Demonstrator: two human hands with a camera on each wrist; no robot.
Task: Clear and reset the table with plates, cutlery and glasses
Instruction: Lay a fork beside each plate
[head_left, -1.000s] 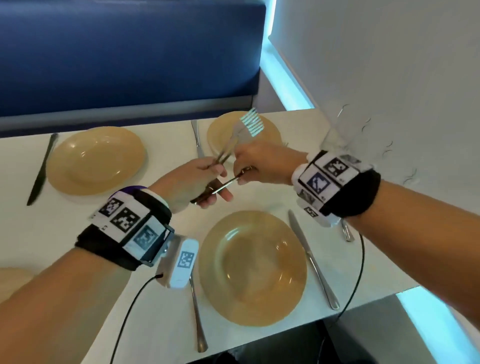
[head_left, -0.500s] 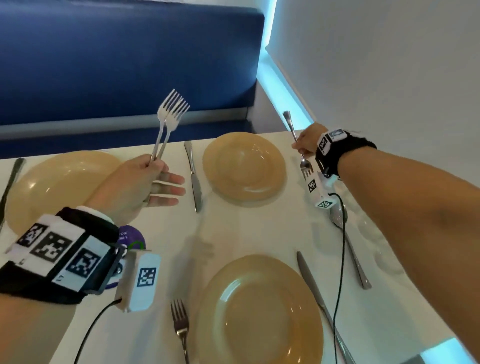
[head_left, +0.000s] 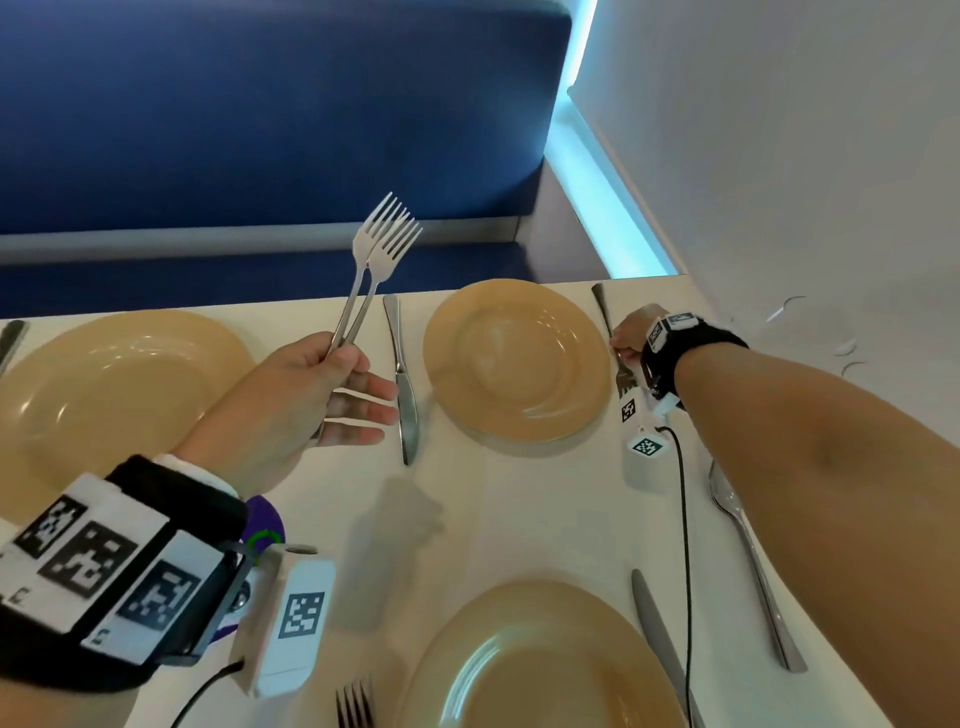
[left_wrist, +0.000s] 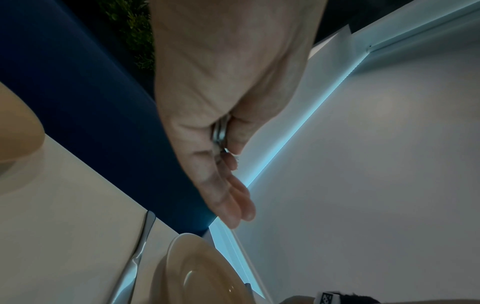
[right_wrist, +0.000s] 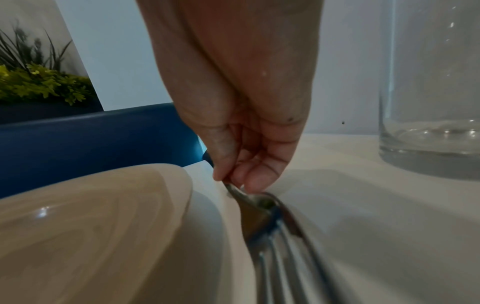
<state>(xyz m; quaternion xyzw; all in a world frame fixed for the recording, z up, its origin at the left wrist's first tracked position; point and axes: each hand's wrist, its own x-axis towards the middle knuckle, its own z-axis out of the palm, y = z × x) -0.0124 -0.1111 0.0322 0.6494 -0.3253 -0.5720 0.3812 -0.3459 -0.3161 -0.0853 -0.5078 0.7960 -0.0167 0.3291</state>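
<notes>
Forks in hand, table part-set.
Left hand (head_left: 291, 400) pinches two forks (head_left: 382, 249) upright, tines up; right hand (head_left: 631, 332) pinches single fork (right_wrist: 262, 214) on table (head_left: 519, 499), just right of far plate (head_left: 517, 364).

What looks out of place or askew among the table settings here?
Nothing spilled or damaged. One oddity: the near plate has a knife and spoon on its right, while the far plate has a knife on its left and the fork going down on its right.
</notes>
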